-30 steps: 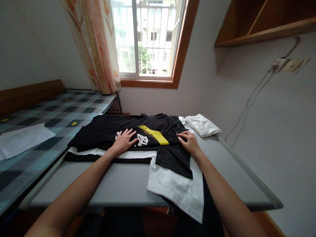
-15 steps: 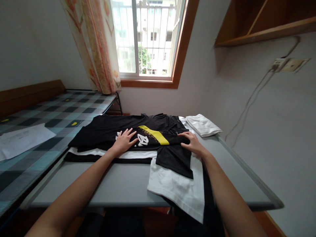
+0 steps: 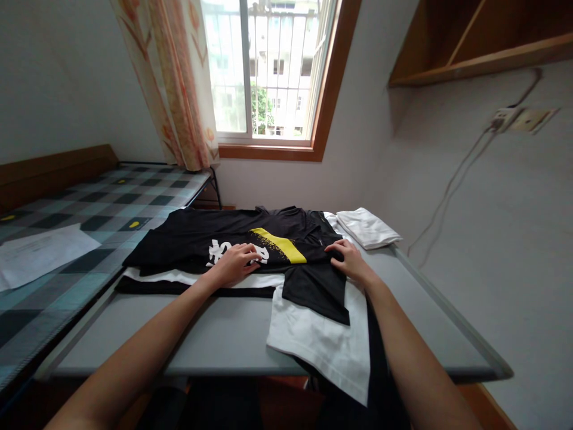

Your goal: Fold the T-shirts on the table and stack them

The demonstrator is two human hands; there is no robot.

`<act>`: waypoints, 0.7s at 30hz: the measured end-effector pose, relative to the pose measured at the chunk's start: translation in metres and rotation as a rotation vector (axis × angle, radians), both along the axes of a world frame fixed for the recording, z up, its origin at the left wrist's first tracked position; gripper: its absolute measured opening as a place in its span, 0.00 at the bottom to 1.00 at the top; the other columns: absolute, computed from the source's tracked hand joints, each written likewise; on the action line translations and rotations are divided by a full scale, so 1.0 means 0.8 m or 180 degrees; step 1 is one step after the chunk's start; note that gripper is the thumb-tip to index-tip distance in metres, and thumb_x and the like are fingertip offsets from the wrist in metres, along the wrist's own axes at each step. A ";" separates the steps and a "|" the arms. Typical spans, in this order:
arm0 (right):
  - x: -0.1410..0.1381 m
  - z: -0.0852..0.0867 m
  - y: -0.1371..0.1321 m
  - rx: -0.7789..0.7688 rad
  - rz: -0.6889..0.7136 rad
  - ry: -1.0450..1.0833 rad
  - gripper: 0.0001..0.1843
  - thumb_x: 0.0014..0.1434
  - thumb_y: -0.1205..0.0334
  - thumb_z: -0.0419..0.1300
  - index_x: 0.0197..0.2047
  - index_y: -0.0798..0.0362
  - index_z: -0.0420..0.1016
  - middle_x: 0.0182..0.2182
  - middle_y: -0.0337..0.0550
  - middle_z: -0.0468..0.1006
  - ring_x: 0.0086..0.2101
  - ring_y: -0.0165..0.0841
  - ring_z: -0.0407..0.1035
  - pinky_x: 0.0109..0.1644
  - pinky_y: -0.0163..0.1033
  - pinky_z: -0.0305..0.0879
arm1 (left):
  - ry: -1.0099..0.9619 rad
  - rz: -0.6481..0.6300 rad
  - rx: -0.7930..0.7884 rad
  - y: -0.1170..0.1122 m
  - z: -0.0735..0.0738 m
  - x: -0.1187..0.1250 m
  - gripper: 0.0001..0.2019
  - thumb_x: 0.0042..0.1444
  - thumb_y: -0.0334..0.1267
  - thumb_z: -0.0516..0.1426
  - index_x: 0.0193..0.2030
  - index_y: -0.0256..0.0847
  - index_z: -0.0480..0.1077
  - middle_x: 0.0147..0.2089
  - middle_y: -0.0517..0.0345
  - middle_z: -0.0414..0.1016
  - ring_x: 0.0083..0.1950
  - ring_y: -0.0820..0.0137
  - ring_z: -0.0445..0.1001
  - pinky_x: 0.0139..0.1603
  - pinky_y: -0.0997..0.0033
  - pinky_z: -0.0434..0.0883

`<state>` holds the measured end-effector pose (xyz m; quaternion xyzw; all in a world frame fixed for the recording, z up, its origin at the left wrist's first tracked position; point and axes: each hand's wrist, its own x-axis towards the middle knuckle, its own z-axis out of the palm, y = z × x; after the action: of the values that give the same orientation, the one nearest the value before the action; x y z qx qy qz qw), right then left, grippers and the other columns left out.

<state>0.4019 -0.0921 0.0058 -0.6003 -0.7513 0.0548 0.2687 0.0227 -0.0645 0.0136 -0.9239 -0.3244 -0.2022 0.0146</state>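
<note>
A black T-shirt [image 3: 215, 224] with white lettering and a yellow band [image 3: 280, 245] lies on the grey table [image 3: 215, 334], its sleeve [image 3: 316, 292] pointing toward me. My left hand [image 3: 237, 263] rests over the lettering, fingers loosely bent and covering part of it. At the shirt's shoulder, my right hand [image 3: 350, 258] touches the cloth with thumb and fingers apart. Under the black shirt is a white garment [image 3: 320, 340], whose sleeve hangs over the table's front edge. More black cloth [image 3: 380, 352] shows beneath it.
A folded white cloth [image 3: 367, 228] sits at the table's back right corner. To the left stands a bed with a checked mattress [image 3: 147, 191] and paper sheets [image 3: 45, 254] on it. Behind are a curtain [image 3: 179, 89] and a barred window; a cable [image 3: 447, 188] runs down the right wall.
My left hand has slid right across the lettering, and its spread fingers are now more bent, uncovering letters to its left. My right hand has barely moved.
</note>
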 end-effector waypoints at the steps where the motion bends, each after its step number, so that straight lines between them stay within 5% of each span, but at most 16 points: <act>1: 0.000 0.000 0.001 0.0060 -0.0065 0.0002 0.15 0.54 0.63 0.58 0.46 0.48 0.78 0.44 0.46 0.72 0.48 0.40 0.67 0.55 0.47 0.61 | 0.0021 0.0045 0.0043 0.000 -0.001 0.000 0.10 0.63 0.42 0.55 0.44 0.46 0.76 0.42 0.54 0.76 0.43 0.66 0.73 0.45 0.65 0.67; 7: 0.000 0.002 0.005 0.0142 -0.0635 0.0149 0.25 0.59 0.51 0.56 0.57 0.52 0.71 0.33 0.45 0.75 0.36 0.39 0.70 0.44 0.45 0.64 | 0.0100 0.0280 0.0174 -0.002 0.000 0.000 0.13 0.66 0.42 0.50 0.41 0.45 0.76 0.40 0.54 0.77 0.41 0.66 0.73 0.43 0.65 0.66; 11: -0.003 -0.003 0.009 -0.0087 -0.0575 0.0688 0.29 0.61 0.47 0.52 0.59 0.55 0.69 0.26 0.42 0.74 0.29 0.37 0.69 0.37 0.41 0.64 | 0.0044 0.0429 0.0164 -0.004 0.000 0.002 0.14 0.66 0.42 0.50 0.40 0.44 0.76 0.39 0.54 0.77 0.40 0.66 0.73 0.41 0.66 0.66; 15: -0.007 -0.010 0.013 -0.0009 -0.0587 0.1040 0.30 0.59 0.44 0.53 0.55 0.56 0.72 0.24 0.41 0.73 0.27 0.35 0.68 0.34 0.40 0.64 | -0.0024 0.0378 0.0179 -0.004 -0.002 0.002 0.13 0.66 0.41 0.50 0.40 0.43 0.76 0.39 0.54 0.76 0.40 0.66 0.73 0.41 0.67 0.66; 21: -0.016 -0.016 0.016 0.0025 -0.1184 0.0881 0.22 0.57 0.50 0.56 0.48 0.54 0.76 0.29 0.45 0.76 0.32 0.37 0.70 0.39 0.41 0.65 | -0.0034 0.0115 0.0241 -0.005 -0.001 0.002 0.11 0.65 0.38 0.52 0.40 0.41 0.76 0.39 0.54 0.76 0.39 0.69 0.72 0.41 0.69 0.67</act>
<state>0.3889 -0.0796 -0.0072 -0.7142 -0.5839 0.0833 0.3770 0.0245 -0.0682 0.0126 -0.9156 -0.3332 -0.2191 0.0514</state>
